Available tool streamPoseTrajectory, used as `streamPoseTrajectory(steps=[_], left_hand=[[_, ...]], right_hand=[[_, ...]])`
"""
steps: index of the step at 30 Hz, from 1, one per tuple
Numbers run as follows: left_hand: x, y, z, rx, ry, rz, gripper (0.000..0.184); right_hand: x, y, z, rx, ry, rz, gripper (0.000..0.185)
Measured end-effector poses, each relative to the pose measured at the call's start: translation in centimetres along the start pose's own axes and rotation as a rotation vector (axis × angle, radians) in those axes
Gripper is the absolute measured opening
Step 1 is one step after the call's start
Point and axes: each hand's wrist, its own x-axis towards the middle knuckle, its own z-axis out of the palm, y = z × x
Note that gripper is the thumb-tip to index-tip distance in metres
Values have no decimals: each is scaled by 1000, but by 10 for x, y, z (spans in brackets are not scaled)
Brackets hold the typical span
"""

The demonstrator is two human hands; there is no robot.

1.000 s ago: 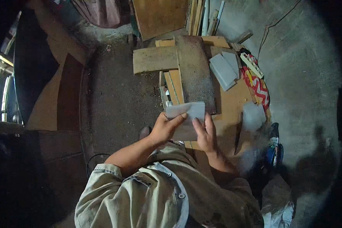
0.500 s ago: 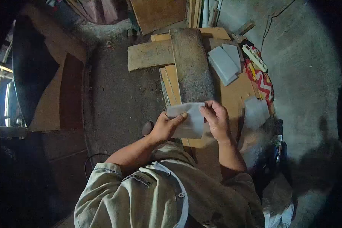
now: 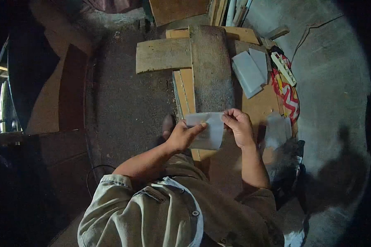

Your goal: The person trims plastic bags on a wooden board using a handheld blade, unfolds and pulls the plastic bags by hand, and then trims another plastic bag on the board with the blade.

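Between my hands is a thin stack of translucent plastic sheets (image 3: 210, 138), held in front of my body above the wooden boards. My left hand (image 3: 183, 135) grips its left side, with the thumb lying across the face. At the top right corner my right hand (image 3: 238, 125) pinches the edge between thumb and fingers. Under and beyond the sheets runs a long, dark, worn board (image 3: 212, 70). To its right lie stacked pale sheets (image 3: 248, 73), and another pale pile (image 3: 277, 129) sits nearer me, beyond my right hand.
A shorter board (image 3: 164, 55) crosses to the left of the long one. On the right, a white power strip (image 3: 283, 69) rests on a red and white patterned cloth (image 3: 291, 101). Brown panels (image 3: 72, 88) stand at the left. A cable (image 3: 307, 33) lies on the floor.
The view has shifted slightly. Both hands still hold the sheets; the stack's right edge now bows, and my right fingers have shifted a little at the corner.
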Motion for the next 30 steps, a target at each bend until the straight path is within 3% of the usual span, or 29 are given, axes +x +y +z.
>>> streamPoseTrajectory(steps=[12,14,16,19,20,22,26,27,30], left_hand=[[103,8,3,-46,64,-298,35],[123,-15,-2,-8,208,25,39],[130,-20,-4,31,241,49,45],[125,-19,8,235,484,347,48],[123,-22,12,236,482,339,48],[116,-7,22,963,504,512,53],[130,-16,39,1179,325,583,49],[135,-18,40,1214,281,515,45],[147,-33,34,1285,271,535,44]], right_hand=[[102,22,-52,-39,83,146,9],[121,13,-49,-58,95,159,11],[139,15,-51,-111,130,142,15],[166,25,-50,-124,200,115,18],[170,27,-48,-162,216,81,19],[178,30,-46,-228,242,45,20],[190,45,-50,-274,285,-28,22],[191,41,-50,-247,270,-14,22],[191,34,-50,-277,265,9,21]])
